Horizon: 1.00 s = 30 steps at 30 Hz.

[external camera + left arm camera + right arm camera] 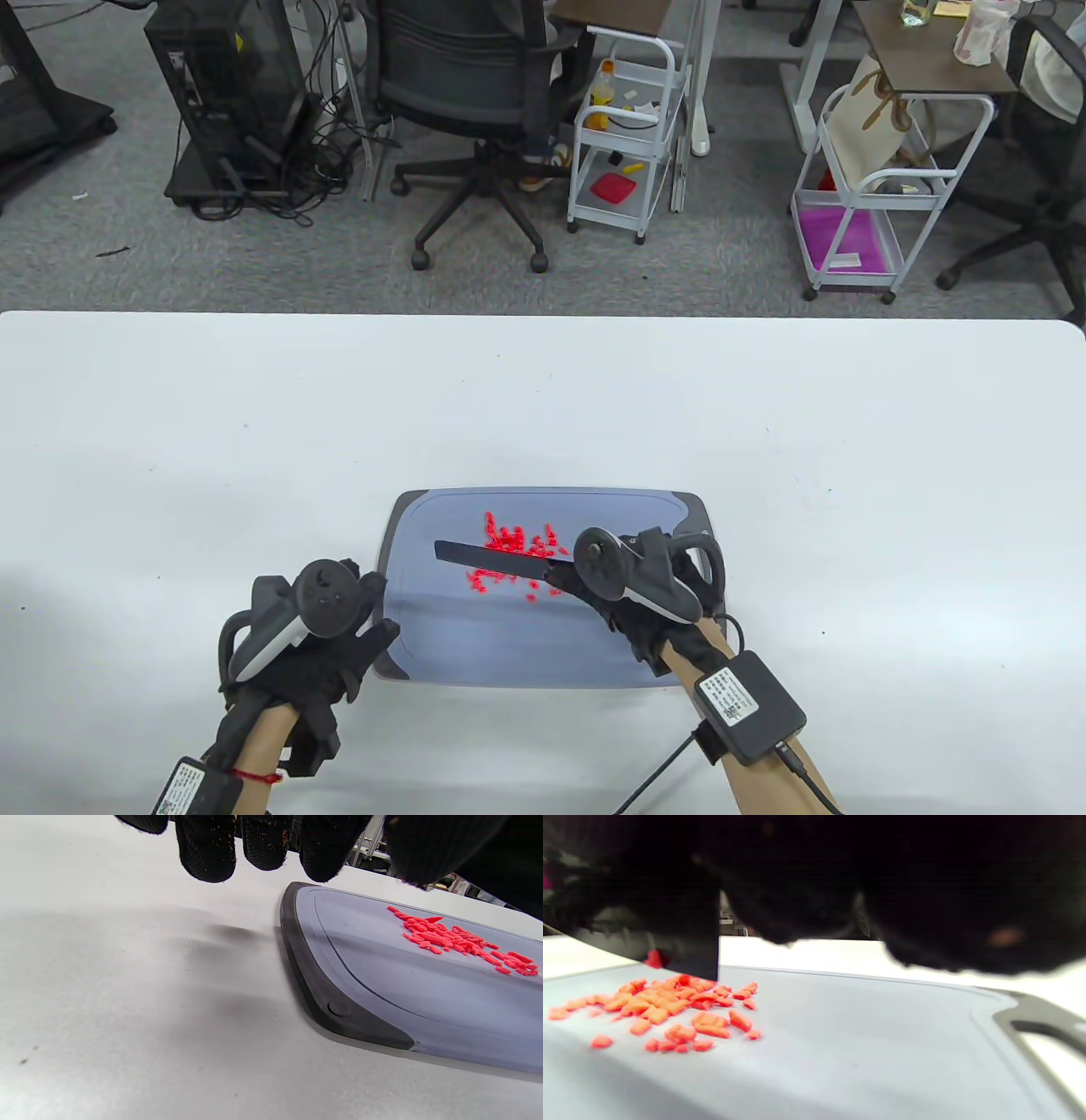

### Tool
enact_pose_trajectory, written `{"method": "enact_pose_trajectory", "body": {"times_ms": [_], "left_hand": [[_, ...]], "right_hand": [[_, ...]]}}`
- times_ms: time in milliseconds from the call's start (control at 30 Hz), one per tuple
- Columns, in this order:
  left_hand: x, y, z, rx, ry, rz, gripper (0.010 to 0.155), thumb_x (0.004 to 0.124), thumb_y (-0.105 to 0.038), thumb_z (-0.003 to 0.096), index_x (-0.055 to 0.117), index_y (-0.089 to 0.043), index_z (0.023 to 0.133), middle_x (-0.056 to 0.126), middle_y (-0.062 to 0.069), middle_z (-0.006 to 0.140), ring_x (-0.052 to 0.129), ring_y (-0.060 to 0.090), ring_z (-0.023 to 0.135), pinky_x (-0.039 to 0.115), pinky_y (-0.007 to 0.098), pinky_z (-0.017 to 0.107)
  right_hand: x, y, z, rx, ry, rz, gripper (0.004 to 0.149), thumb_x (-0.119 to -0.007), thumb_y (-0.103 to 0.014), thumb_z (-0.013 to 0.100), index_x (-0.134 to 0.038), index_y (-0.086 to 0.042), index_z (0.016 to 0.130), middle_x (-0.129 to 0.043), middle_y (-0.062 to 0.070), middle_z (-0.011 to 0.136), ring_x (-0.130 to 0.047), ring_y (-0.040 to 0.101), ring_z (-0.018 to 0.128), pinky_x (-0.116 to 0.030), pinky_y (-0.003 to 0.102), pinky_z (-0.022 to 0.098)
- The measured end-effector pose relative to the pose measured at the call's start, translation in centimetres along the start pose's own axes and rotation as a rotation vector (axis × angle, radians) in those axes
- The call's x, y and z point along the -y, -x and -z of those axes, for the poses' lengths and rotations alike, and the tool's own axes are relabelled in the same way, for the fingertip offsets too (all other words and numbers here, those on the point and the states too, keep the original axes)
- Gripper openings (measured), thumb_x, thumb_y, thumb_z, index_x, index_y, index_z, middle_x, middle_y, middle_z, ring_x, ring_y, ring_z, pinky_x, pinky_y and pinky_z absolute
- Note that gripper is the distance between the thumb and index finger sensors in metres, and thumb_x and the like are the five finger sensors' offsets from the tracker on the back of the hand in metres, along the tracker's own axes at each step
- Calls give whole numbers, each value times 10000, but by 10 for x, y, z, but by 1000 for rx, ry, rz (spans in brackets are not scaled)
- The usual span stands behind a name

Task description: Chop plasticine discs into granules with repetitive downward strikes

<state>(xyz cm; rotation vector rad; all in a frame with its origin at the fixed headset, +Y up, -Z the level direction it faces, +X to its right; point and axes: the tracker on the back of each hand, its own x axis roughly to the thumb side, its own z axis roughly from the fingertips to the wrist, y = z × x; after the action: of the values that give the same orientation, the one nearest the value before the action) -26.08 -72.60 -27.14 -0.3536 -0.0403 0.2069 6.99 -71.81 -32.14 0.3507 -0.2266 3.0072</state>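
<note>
Red plasticine granules (509,556) lie scattered on the far middle of a grey cutting board (543,645). My right hand (645,586) grips a black knife (492,556); its blade points left, over the granules. In the right wrist view the blade (683,950) stands just above the granules (670,1010). My left hand (314,628) hovers at the board's left edge and holds nothing. In the left wrist view its fingers (208,853) hang above the white table beside the board (339,1014), with the granules (458,942) beyond.
The white table (254,441) spreads wide around the board. Behind it are an office chair (475,93), two white carts (628,127) and a computer tower (229,93) on grey carpet.
</note>
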Motion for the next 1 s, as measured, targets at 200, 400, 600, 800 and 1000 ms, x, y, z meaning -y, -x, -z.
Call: {"method": "enact_pose_trajectory", "body": {"times_ms": [200, 400, 600, 800, 1000], "left_hand": [[2, -1, 1, -4, 11, 11, 714, 650, -637, 461, 624, -352, 1116, 526, 69, 1278, 661, 437, 1101, 465, 666, 762], [3, -2, 1, -1, 12, 16, 714, 650, -637, 462, 621, -353, 1117, 525, 70, 1278, 661, 436, 1101, 465, 666, 763], [2, -2, 1, -5, 14, 20, 720, 651, -637, 461, 620, -349, 1120, 526, 69, 1278, 662, 437, 1101, 465, 666, 763], [3, -3, -1, -4, 15, 24, 716, 650, -637, 461, 621, -355, 1118, 527, 70, 1277, 663, 436, 1100, 468, 664, 763], [5, -5, -1, -4, 22, 33, 715, 651, -636, 461, 621, -353, 1117, 525, 70, 1277, 662, 437, 1100, 467, 664, 763]], "right_hand": [[-21, -7, 1, -25, -197, 51, 711, -723, -714, 313, -1021, -152, 632, -1037, -77, 200, -1085, 225, 84, -899, 519, 225], [-25, -15, 17, -28, -195, -42, 717, -755, -713, 294, -1027, -140, 626, -1042, -76, 197, -1088, 234, 80, -898, 523, 218], [-27, 3, 22, -94, -174, 50, 685, -757, -690, 319, -1027, -152, 646, -1047, -64, 225, -1089, 239, 108, -894, 527, 236], [1, 30, 8, -260, -150, 205, 553, -790, -559, 435, -928, -225, 853, -1048, -33, 396, -1101, 225, 213, -893, 516, 285], [-6, 44, -9, -427, -184, 126, 518, -790, -492, 470, -885, -244, 915, -1041, 7, 487, -1110, 240, 289, -894, 507, 308]]}}
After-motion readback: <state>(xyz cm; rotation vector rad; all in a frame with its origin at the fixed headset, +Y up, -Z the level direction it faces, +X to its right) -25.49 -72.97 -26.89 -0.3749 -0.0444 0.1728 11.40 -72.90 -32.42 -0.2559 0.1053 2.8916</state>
